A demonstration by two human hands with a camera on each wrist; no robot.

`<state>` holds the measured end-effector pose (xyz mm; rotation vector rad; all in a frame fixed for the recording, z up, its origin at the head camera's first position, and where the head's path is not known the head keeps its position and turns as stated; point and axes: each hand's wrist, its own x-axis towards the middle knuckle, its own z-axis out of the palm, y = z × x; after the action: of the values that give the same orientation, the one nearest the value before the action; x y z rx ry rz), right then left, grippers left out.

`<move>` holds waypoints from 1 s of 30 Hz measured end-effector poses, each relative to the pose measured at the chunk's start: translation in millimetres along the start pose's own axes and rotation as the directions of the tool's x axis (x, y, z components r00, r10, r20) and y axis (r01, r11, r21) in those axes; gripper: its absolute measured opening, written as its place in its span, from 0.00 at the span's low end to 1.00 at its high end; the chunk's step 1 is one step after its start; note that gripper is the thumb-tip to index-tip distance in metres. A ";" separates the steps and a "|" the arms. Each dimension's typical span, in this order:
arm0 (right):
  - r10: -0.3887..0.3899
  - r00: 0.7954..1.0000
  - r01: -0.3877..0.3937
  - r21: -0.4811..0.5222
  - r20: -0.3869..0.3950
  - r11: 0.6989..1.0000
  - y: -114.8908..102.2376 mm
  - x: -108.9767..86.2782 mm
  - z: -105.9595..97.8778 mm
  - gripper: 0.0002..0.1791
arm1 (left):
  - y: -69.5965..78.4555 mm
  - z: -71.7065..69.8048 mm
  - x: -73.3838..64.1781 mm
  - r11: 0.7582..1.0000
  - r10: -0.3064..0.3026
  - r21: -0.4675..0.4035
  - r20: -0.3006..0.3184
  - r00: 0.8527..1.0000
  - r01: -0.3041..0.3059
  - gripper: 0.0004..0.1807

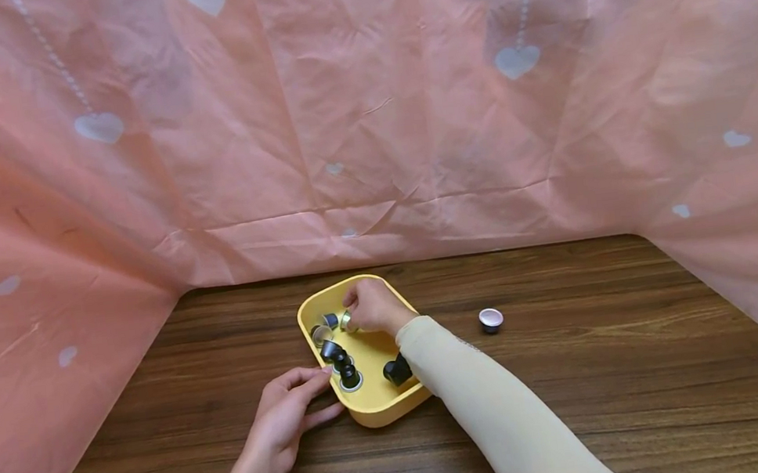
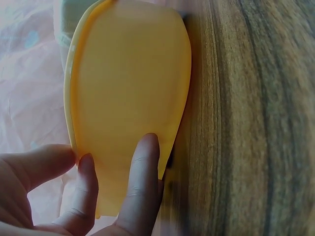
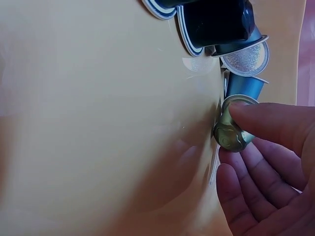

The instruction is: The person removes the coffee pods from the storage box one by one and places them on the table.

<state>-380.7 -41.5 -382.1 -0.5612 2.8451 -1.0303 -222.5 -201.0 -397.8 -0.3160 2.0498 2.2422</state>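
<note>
Blue capsule [image 3: 246, 87] crowds the green capsule [image 3: 229, 130] pinched in the right hand [image 1: 375, 306], so a bump could jostle it; the left hand [image 1: 285, 407], pinching the tray [image 1: 375, 418], might tilt it.

The tray [image 1: 371, 348] is yellow; capsule [image 3: 230, 132], green; cloth [image 1: 367, 135], heart-patterned pink.

No legible lettering or numbers
</note>
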 end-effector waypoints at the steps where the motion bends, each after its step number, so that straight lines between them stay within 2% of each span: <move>1: -0.005 1.000 0.005 -0.013 0.000 1.000 0.1 -0.4 -0.1 0.20 | 0.0 0.1 -0.1 1.000 0.000 -0.001 0.000 1.000 0.000 0.11; 6: -0.025 1.000 0.025 -0.042 -0.009 0.999 0.1 -2.4 -1.7 0.16 | 0.5 0.2 -0.2 1.000 -0.003 -0.001 -0.001 1.000 0.003 0.11; 11: -0.027 1.000 0.027 -0.026 -0.004 0.999 0.8 -2.3 -1.9 0.14 | 0.3 0.1 0.2 1.000 -0.005 0.001 -0.001 1.000 0.005 0.11; 30: -0.009 1.000 0.009 0.061 -0.012 0.998 3.6 -1.9 -0.5 0.17 | 0.0 -0.2 0.5 1.000 -0.004 -0.003 0.007 1.000 0.004 0.10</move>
<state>-380.2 -37.9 -384.1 -0.5650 2.8127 -1.1215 -223.0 -201.2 -398.0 -0.3120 2.0404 2.2414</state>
